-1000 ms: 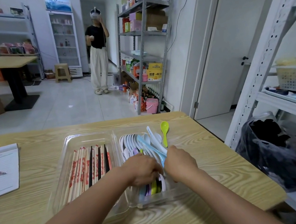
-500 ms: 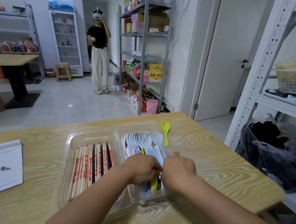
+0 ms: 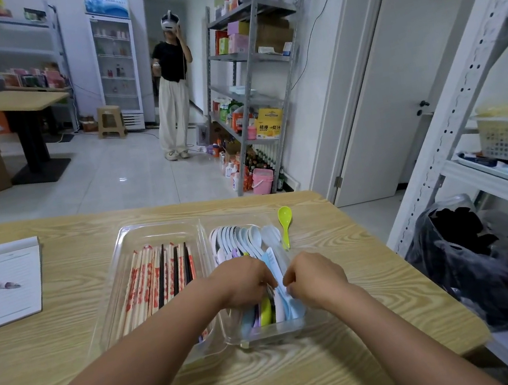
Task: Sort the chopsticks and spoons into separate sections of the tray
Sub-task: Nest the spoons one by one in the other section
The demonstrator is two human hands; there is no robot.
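The tray (image 3: pixel 152 231), a clear 2-section container, sits on the table (image 3: pixel 275 375). Its left section holds the chopsticks (image 3: pixel 157 281) laid lengthwise; its right section holds the spoons (image 3: pixel 243 240) stacked on edge. Both hands are over the near half of the right section: the left hand (image 3: pixel 243 282) has its fingers curled down among the spoon handles, and the right hand (image 3: pixel 316 277) has its fingers curled on a pale blue spoon (image 3: pixel 274 265) at the right side of the stack. Judged step: settling the last spoons into their section, sorting nearly complete. 1 green spoon (image 3: pixel 285 225) lies outside, on the table just beside the tray's far right corner. The next move likely calls for freeing 1 hand, reaching far right for that spoon and adding it to the stack without upsetting the row. Legible writing: Chinese characters on a yellow box (image 3: pixel 269 126) on the far shelf; red print on the chopsticks is too small to read.
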